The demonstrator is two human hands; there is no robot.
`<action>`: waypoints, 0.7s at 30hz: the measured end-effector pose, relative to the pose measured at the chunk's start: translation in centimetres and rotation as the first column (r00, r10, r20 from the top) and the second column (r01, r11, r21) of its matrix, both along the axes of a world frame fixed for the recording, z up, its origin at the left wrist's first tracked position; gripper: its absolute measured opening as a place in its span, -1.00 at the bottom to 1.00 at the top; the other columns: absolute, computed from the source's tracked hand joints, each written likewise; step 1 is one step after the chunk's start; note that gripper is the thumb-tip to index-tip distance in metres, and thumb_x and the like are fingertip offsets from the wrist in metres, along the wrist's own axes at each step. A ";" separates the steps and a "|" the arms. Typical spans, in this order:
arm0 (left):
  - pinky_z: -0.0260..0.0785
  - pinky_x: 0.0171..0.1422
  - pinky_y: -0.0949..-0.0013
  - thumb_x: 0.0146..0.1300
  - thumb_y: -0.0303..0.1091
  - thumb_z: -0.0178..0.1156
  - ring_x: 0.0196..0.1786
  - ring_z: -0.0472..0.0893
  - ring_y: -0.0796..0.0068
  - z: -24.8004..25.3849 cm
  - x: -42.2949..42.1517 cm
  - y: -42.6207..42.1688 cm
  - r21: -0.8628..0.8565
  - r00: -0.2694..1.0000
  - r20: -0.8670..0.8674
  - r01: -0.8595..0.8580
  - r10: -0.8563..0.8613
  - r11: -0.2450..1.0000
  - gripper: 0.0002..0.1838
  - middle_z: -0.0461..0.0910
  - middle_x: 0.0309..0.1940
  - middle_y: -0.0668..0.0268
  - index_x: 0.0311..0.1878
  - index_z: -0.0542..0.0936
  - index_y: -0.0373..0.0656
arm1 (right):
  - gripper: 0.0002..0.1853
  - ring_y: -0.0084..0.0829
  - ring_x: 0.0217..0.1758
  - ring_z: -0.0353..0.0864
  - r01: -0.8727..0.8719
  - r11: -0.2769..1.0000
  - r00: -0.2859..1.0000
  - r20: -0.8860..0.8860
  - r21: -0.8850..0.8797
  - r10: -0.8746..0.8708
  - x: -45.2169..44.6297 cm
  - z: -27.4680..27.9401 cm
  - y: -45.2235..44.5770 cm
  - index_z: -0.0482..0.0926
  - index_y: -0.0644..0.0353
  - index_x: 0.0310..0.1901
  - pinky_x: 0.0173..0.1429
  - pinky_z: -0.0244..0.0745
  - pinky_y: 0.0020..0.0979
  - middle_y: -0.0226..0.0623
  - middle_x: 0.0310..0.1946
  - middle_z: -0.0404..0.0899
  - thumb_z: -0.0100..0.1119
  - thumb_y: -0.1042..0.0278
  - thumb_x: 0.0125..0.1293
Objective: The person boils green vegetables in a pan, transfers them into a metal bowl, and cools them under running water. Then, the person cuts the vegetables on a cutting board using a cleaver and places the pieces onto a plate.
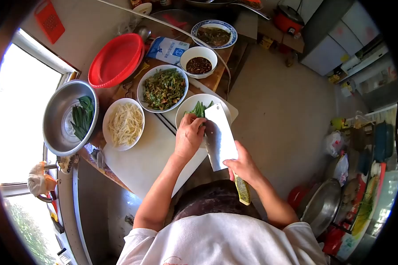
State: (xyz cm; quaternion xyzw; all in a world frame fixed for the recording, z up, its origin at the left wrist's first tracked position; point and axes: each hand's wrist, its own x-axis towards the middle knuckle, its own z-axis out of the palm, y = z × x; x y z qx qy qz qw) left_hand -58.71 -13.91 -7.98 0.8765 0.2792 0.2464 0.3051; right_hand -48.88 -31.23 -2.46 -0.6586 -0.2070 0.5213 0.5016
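Observation:
My right hand [243,164] grips a cleaver [219,138] near the base of its blade, and the yellow-green handle [242,190] sticks out below. The broad blade is tilted over a white plate [180,115]. Curled fingers of my left hand [189,136] press together at cut green vegetables [200,108] beside the blade's left edge. Part of those greens is hidden behind the fingers and the blade. Under both hands lies a white cutting board [139,165].
Bean sprouts [125,124] fill a white bowl, left of a bowl of chopped greens [163,89]. A metal basin [53,121] holds green leaves. Chopsticks [166,123], a dark sauce bowl [199,65], a patterned bowl [213,34] and red baskets [115,59] stand around.

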 end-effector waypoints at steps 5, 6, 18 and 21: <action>0.44 0.00 0.17 0.02 -0.50 0.27 -0.10 0.53 0.09 0.4 -0.6 0.6 -0.020 0.995 0.088 -0.036 0.038 0.999 -0.77 0.49 -0.15 0.13 -0.18 0.63 -0.17 | -0.47 -0.51 -0.76 0.42 0.129 0.990 0.987 0.089 0.063 -0.135 0.5 -1.0 -2.7 0.18 0.37 0.20 -0.73 0.37 -0.47 -0.21 -0.38 0.47 0.04 0.62 0.18; 0.44 -0.02 0.16 0.03 -0.51 0.27 -0.11 0.53 0.07 0.8 -1.4 0.7 -0.007 0.989 0.137 -0.051 0.052 0.999 -0.81 0.50 -0.18 0.12 -0.23 0.62 -0.15 | -0.49 -0.52 -0.76 0.41 0.132 0.989 0.988 0.067 0.072 -0.137 0.6 -0.8 -3.0 0.19 0.37 0.18 -0.73 0.36 -0.48 -0.22 -0.39 0.48 0.04 0.63 0.17; 0.44 -0.02 0.08 0.18 -0.27 0.12 -0.12 0.63 0.06 6.4 -28.5 23.1 0.240 0.503 -0.249 -0.796 0.828 0.556 -0.80 0.65 -0.24 0.08 -0.24 0.66 -0.10 | -0.66 -0.57 -0.75 0.41 -0.220 0.975 0.973 -0.061 0.042 0.222 -4.9 1.1 1.1 0.29 0.32 -0.05 -0.75 0.36 -0.53 -0.28 -0.44 0.47 0.08 0.68 0.13; 0.44 0.09 0.12 0.12 -0.28 0.11 0.01 0.61 0.04 6.2 -30.7 26.7 0.263 0.323 -0.503 -0.826 0.802 0.498 -0.72 0.63 -0.09 0.05 -0.16 0.66 -0.17 | -0.66 -0.57 -0.74 0.41 -0.272 0.962 0.960 -0.060 0.013 0.272 -6.4 1.2 2.1 0.29 0.33 -0.05 -0.74 0.36 -0.53 -0.28 -0.44 0.47 0.08 0.68 0.13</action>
